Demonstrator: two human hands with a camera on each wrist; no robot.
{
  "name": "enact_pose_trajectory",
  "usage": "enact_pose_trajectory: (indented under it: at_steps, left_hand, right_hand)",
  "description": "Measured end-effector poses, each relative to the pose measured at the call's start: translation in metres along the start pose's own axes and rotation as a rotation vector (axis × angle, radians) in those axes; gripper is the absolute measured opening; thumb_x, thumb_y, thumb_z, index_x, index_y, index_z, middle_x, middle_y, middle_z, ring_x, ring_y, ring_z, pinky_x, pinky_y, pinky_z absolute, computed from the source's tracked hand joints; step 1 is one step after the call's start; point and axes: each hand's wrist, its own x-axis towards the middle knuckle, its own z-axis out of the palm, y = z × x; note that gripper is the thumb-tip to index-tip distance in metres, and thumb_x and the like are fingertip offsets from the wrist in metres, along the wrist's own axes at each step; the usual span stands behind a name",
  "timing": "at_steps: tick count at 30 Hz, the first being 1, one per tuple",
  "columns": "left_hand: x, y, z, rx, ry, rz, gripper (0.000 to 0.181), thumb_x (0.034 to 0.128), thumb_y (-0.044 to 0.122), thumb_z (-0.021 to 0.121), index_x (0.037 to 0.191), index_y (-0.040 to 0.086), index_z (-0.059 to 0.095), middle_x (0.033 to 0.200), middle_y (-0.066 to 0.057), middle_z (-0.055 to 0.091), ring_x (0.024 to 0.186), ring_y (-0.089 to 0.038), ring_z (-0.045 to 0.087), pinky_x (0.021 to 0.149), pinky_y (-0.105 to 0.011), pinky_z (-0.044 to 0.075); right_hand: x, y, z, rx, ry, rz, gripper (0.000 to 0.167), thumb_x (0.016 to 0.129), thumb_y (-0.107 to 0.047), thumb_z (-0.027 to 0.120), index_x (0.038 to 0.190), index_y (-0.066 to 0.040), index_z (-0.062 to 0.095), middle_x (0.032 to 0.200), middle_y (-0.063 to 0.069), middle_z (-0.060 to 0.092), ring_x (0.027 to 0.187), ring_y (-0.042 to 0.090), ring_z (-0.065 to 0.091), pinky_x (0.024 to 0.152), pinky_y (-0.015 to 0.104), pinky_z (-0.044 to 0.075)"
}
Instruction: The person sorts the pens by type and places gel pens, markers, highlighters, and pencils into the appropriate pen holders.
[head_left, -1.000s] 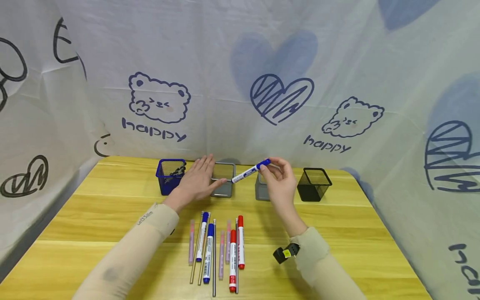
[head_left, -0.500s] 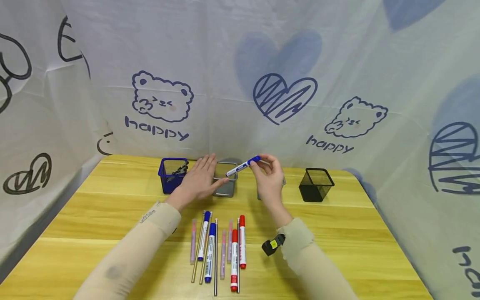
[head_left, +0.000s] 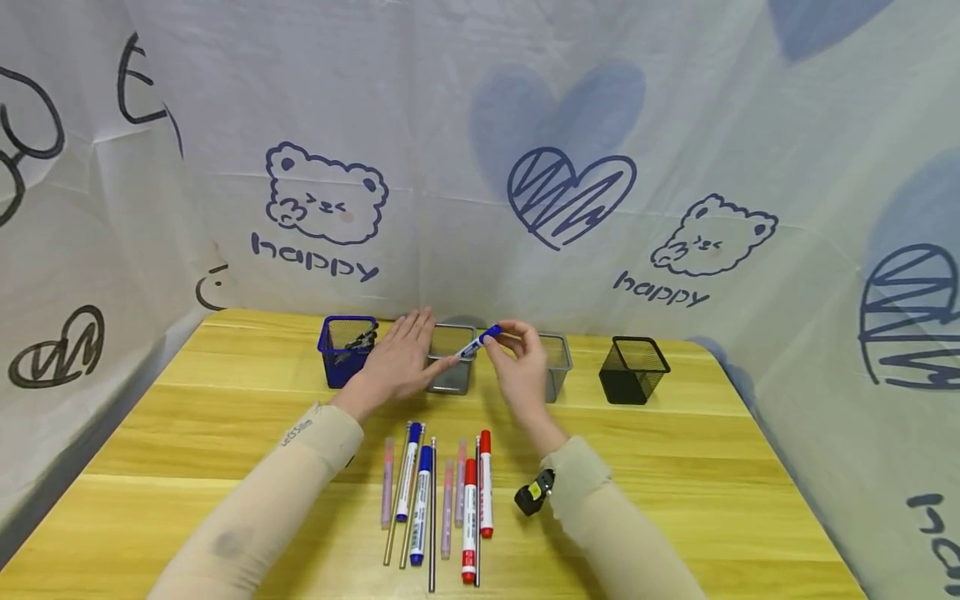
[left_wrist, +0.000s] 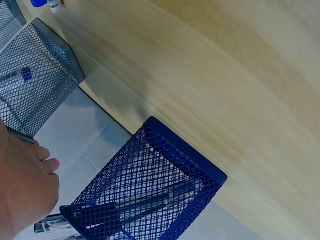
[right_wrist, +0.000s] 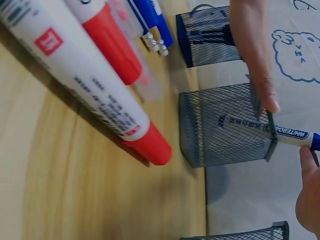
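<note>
A blue-capped whiteboard marker (head_left: 472, 344) is pinched by its cap end between the thumb and fingers of my right hand (head_left: 519, 371). In the right wrist view the marker (right_wrist: 292, 134) slants through the mouth of a grey mesh holder (right_wrist: 225, 130), its lower part inside. My left hand (head_left: 397, 358) lies with straight fingers at the left side of that grey holder (head_left: 448, 379), thumb along its front rim. The left wrist view shows the left hand (left_wrist: 27, 185) at the holder's rim (left_wrist: 20, 136).
A blue mesh holder (head_left: 341, 367) with dark pens stands left of my left hand. Another grey holder (head_left: 557, 367) and a black one (head_left: 633, 375) stand to the right. Nearer the front lie several pens, including blue markers (head_left: 421, 508) and red markers (head_left: 469, 517).
My right hand has moved left and lowered the marker into the grey holder. The second grey holder shows more behind the right hand. My left hand has stayed at the holder.
</note>
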Motion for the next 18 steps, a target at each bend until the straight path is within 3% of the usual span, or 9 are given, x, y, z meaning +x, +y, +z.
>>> enact_pose_trajectory:
  at_steps: [7, 13, 18]
  left_hand:
    - [0.000, 0.000, 0.000, 0.009, 0.004, 0.002, 0.094, 0.1051, 0.069, 0.032, 0.165, -0.002, 0.014, 0.173, -0.020, 0.010, 0.160, -0.037, 0.011, 0.131, -0.048, 0.007]
    - [0.000, 0.001, 0.000, 0.004, 0.003, 0.005, 0.094, 0.1051, 0.069, 0.032, 0.165, -0.001, 0.014, 0.173, -0.019, 0.010, 0.160, -0.036, 0.010, 0.131, -0.047, 0.005]
    - [-0.001, 0.001, -0.001, -0.007, -0.002, 0.005, 0.094, 0.1056, 0.068, 0.033, 0.165, -0.002, 0.013, 0.173, -0.019, 0.008, 0.160, -0.036, 0.009, 0.131, -0.047, 0.004]
  right_hand:
    - [-0.002, 0.011, 0.003, -0.050, -0.035, 0.040, 0.027, 0.090, 0.012, 0.072, 0.116, 0.011, 0.063, 0.116, 0.023, 0.067, 0.105, 0.032, 0.070, 0.087, 0.024, 0.061]
    - [-0.004, 0.018, 0.003, -0.193, -0.065, 0.063, 0.026, 0.091, 0.005, 0.075, 0.115, 0.009, 0.067, 0.114, 0.024, 0.071, 0.110, 0.038, 0.070, 0.088, 0.024, 0.060]
    - [-0.006, 0.015, 0.003, -0.255, -0.081, 0.053, 0.025, 0.091, 0.008, 0.074, 0.115, 0.014, 0.065, 0.114, 0.030, 0.069, 0.111, 0.044, 0.069, 0.089, 0.028, 0.061]
